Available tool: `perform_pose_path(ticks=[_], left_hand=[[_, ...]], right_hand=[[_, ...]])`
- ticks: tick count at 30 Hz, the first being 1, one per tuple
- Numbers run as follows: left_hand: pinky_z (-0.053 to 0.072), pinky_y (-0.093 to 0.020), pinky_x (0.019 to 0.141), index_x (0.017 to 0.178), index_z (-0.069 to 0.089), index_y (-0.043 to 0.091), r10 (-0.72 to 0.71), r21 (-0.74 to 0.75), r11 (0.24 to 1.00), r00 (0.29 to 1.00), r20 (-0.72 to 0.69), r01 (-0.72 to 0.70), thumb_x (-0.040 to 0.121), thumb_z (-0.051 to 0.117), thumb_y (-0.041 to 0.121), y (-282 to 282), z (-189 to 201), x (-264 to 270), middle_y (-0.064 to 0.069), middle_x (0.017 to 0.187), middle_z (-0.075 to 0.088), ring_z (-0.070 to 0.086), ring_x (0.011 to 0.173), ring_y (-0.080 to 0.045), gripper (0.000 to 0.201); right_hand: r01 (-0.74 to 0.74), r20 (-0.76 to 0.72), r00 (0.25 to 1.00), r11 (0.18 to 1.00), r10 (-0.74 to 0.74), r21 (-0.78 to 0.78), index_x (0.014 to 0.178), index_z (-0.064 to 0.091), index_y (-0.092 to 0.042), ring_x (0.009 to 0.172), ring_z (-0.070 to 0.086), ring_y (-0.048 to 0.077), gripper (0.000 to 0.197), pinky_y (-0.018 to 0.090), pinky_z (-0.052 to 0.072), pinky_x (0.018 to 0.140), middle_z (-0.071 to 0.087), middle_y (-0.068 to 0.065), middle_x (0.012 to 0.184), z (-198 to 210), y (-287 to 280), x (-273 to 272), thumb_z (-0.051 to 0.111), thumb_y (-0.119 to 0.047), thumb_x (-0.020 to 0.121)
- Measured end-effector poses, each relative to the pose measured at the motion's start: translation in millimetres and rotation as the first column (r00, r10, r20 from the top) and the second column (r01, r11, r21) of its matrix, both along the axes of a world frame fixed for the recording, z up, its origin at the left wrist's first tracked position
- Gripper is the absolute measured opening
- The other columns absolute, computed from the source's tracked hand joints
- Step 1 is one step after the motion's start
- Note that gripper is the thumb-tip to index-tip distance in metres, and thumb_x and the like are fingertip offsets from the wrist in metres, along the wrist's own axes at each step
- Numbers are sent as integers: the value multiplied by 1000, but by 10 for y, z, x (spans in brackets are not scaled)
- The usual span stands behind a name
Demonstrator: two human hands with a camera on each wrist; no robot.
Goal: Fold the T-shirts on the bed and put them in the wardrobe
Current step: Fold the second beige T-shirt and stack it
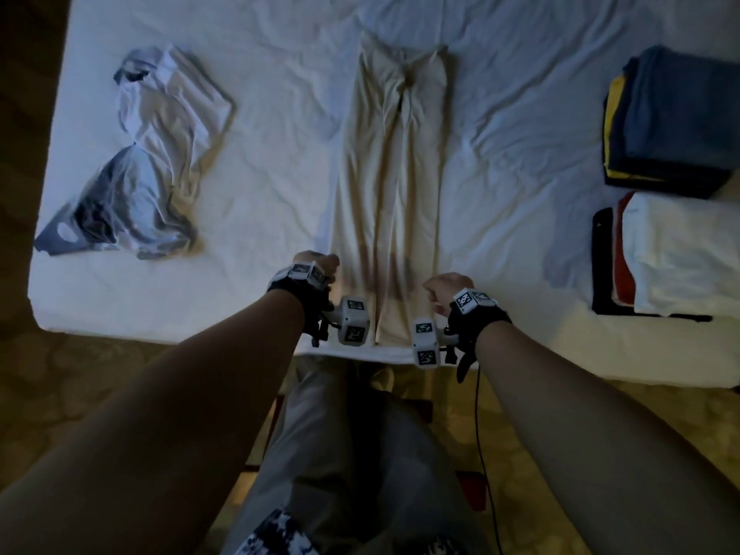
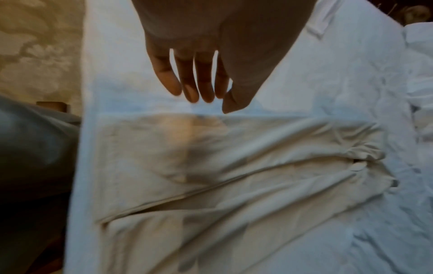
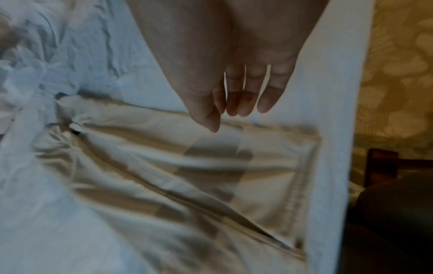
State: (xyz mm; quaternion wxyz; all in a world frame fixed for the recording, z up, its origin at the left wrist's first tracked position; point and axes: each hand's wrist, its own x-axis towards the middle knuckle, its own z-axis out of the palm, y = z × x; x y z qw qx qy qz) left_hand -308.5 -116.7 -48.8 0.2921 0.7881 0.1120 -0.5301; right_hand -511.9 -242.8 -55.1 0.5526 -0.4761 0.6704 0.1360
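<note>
Hovering: both hands loose-fingered beside cream T-shirt hem.

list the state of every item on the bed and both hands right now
cream T-shirt: sides folded in to a long narrow strip, flat mid-bed, hem at the near edge
crumpled white and grey T-shirts: unfolded heap, bed's left
dark blue and yellow folded stack: folded, far right
white, red and black folded stack: folded, near right
left hand: fingers relaxed, no grip, above the hem
right hand: fingers relaxed, no grip, above the hem
</note>
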Motion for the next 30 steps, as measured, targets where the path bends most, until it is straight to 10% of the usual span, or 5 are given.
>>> perform_pose_path(ticks=[11,18,24,28,30], left_hand=[[45,-26,60,95,61,9,-189,-251,943,973,130,217,96,54,16,-1478,234,1058,-9,81,63,58,64,-17,11],[57,-47,78,115,55,18,-328,-172,912,913,242,373,93,60,18,-2288,-25,1697,-18,99,66,68,85,-32,23],[57,-49,83,139,32,46,-680,-4,683,638,361,730,91,54,30,-2898,-182,2075,-16,120,61,66,97,-36,55],[45,-45,93,151,22,36,-878,200,397,307,367,896,98,47,29,-3291,-277,2265,-21,134,47,50,119,-44,59],[42,-46,97,151,23,34,-903,232,348,259,342,908,98,50,31,-3448,-310,2338,-19,140,40,46,123,-43,60]], right_hand=[[53,165,986,989,-30,-135,102,64,-14,79,62,20,13,34,56,78,66,8,83,100,-1177,1139,57,-11,92],[-55,78,994,968,77,-246,78,61,-28,89,69,28,15,47,58,85,69,1,80,-37,-1939,1612,57,-18,89],[-326,-37,942,884,334,-334,112,59,-28,92,59,22,28,27,49,79,63,0,112,-108,-2587,1961,52,-16,88],[-443,-133,894,794,428,-416,138,41,-33,104,58,31,50,28,42,81,56,12,124,-238,-3029,2196,51,-18,91],[-471,-111,876,786,469,-399,142,36,-37,110,58,34,59,34,48,88,50,15,131,-321,-3204,2329,56,-17,90]])
